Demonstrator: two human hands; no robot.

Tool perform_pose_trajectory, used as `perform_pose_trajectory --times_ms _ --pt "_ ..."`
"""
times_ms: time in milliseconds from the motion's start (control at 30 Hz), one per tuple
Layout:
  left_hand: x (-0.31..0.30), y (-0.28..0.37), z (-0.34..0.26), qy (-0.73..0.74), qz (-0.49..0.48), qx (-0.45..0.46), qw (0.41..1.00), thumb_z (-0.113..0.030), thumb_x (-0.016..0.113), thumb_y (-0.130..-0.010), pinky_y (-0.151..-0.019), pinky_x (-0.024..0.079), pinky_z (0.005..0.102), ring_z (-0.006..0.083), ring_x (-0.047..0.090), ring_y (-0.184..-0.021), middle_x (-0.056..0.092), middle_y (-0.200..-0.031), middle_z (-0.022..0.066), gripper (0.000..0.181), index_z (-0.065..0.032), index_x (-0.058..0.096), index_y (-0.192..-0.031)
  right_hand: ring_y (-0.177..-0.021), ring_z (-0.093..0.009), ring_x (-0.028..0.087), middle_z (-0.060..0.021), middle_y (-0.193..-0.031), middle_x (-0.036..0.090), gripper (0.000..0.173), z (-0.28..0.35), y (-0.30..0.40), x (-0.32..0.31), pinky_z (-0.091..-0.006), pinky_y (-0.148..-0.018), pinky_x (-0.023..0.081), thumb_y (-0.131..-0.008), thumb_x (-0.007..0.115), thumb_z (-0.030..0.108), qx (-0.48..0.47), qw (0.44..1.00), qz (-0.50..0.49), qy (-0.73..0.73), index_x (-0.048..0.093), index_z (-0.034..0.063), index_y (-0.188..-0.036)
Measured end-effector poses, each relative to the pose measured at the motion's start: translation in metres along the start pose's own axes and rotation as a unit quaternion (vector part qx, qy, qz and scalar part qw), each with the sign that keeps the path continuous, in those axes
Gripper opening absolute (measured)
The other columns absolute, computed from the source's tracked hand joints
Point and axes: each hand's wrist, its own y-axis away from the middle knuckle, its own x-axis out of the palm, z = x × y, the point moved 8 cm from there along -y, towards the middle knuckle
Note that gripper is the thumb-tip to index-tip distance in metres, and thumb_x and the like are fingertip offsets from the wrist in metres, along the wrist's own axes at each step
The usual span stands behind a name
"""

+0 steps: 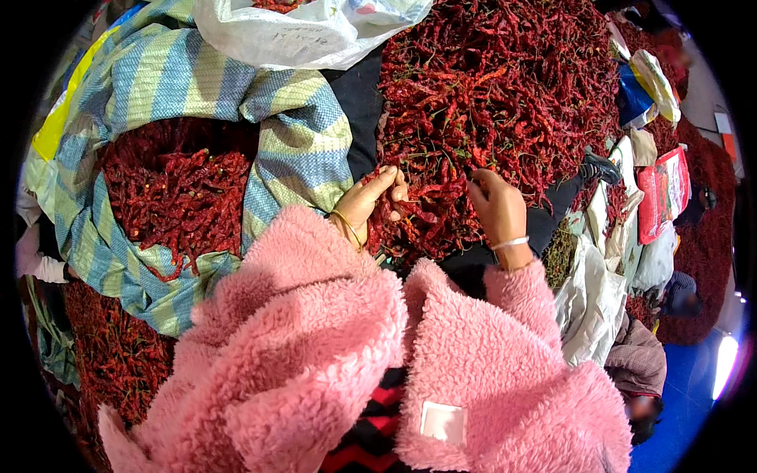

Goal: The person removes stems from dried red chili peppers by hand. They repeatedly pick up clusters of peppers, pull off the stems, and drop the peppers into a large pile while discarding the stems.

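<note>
Both of my hands are over a broad heap of dried red chillies (473,112), many with pale green stems. My left hand (369,201) is at the heap's near left edge, thumb and fingers curled toward each other. Red pods show around its fingers, and whether it grips any is unclear. A gold bangle (348,229) circles that wrist. Opposite, my right hand (501,204) is bent down with its fingertips among the pods; the back of the hand hides what they hold. On its wrist is a white bangle (510,243).
A blue-and-cream striped woven sack (301,142) at the left contains destemmed-looking chillies (177,195). A white plastic sack (307,41) stands beyond it. More bags, including a red-and-white one (663,195), lie at the right. Other people sit nearby, one in a checked garment (636,358).
</note>
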Motion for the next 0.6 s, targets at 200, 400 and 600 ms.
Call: perform_pose_trajectory --times_ms 200,400,600 --pt "0.001 -0.014 0.003 -0.056 0.114 0.048 0.991 -0.031 0.045 -0.097 -0.076 0.051 0.0345 0.0126 0.049 -0.073 0.042 -0.068 -0.0034 0.024 -0.0129 0.046 -0.081 -0.084 -0.032 0.066 -0.0198 -0.092 0.066 0.041 -0.035 -0.018 0.059 -0.0382 -0.072 0.052 -0.080 0.068 0.029 0.044 0.989 0.122 0.071 0.062 0.0004 -0.109" --pt "0.004 -0.007 -0.002 -0.105 0.078 0.026 0.991 -0.013 0.062 -0.087 -0.064 0.053 0.0342 0.0082 0.049 -0.055 0.047 -0.059 -0.0040 0.006 -0.0109 0.057 -0.085 -0.082 -0.027 0.066 -0.0187 -0.092 0.067 0.039 -0.045 -0.002 0.004 -0.0350 -0.073 0.050 -0.082 0.068 0.029 0.084 0.988 -0.027 -0.125 0.064 -0.0046 -0.101" --pt "0.004 -0.008 0.006 -0.070 0.131 -0.015 0.989 -0.020 0.051 -0.094 -0.062 0.052 0.0304 0.0082 0.049 -0.056 0.043 -0.058 -0.0061 0.014 -0.0080 0.057 -0.098 -0.076 -0.015 0.060 -0.0094 -0.082 0.064 0.026 -0.015 0.008 -0.055 -0.0265 -0.067 0.045 -0.089 0.059 0.022 0.055 0.975 -0.086 -0.198 0.065 -0.0028 -0.093"
